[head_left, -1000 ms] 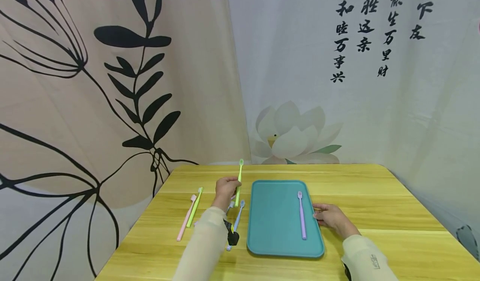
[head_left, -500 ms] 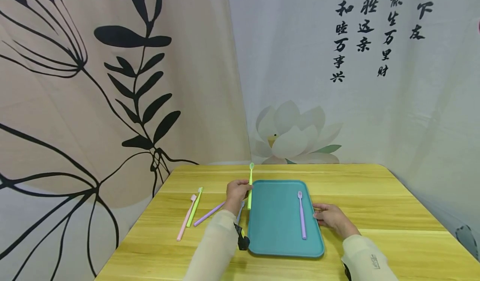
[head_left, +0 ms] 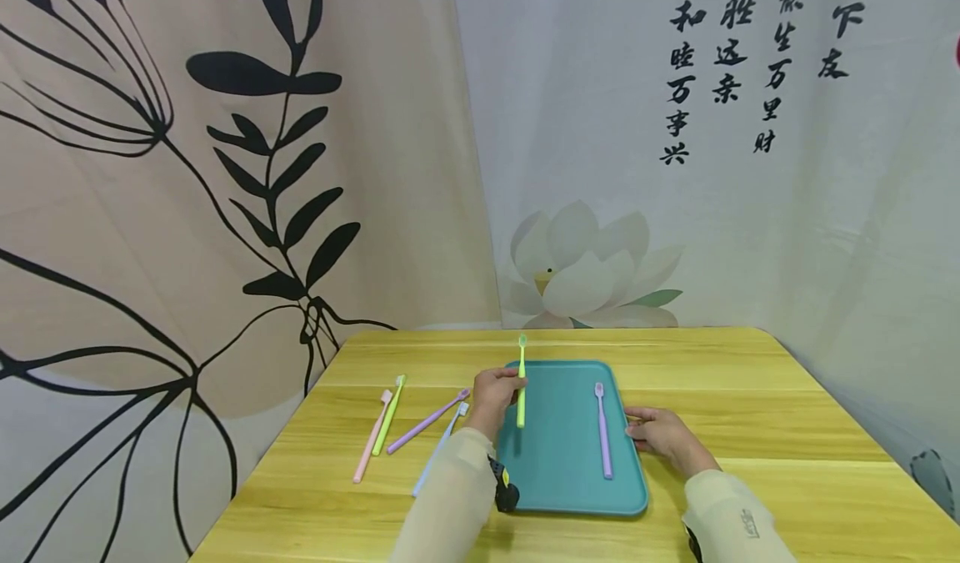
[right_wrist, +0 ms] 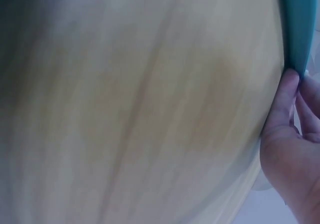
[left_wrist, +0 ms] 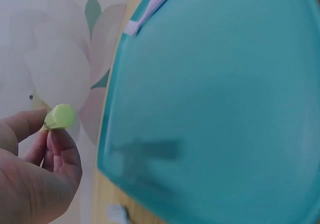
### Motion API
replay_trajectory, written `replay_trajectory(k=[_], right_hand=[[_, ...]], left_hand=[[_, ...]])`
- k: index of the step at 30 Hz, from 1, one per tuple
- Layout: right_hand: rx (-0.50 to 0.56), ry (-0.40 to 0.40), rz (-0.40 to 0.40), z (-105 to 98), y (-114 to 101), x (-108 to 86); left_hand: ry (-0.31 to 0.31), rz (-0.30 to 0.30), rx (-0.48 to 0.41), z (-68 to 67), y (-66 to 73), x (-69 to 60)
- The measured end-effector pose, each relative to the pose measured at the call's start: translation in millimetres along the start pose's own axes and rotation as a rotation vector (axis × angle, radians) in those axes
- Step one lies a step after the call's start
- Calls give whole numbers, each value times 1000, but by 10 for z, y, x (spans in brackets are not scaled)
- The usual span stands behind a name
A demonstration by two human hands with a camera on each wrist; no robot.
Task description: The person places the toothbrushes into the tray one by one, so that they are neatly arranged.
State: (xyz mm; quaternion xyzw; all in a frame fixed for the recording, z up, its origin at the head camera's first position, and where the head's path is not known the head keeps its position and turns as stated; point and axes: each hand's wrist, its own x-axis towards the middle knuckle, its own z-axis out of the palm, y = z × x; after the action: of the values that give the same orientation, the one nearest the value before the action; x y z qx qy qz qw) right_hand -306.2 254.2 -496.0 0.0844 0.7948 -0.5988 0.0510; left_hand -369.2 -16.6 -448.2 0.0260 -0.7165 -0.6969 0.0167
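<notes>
Above, "万事兴" lettering [head_left: 678, 123]; left fingers [head_left: 507, 373] round green toothbrush [head_left: 521, 400], right fingers [head_left: 643, 414] round tray rim [head_left: 641, 467]

smooth plastic tray [head_left: 562, 454], wood-grained table [head_left: 780, 417]

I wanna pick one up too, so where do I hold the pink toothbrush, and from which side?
Probably pinch the pink toothbrush by the near end of its handle, coming from above on the person's side. It lies head pointing away, and that handle end sticks out past the green toothbrush beside it, leaving room for fingers.
</notes>
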Motion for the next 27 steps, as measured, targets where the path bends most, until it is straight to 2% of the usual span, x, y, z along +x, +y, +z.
replay_trajectory(k=[7,11,14,27], right_hand=[[8,5,0,-1,14,2],[11,7,8,2,19,6],[13,9,12,2,18,6],[9,10,5,-3,44,22]], left_hand=[[-25,14,-1,126,-40,-94],[-42,-8,-3,202,-72,-136],[-37,-44,8,272,-112,-135],[-27,-58,46,487,-226,-241]])
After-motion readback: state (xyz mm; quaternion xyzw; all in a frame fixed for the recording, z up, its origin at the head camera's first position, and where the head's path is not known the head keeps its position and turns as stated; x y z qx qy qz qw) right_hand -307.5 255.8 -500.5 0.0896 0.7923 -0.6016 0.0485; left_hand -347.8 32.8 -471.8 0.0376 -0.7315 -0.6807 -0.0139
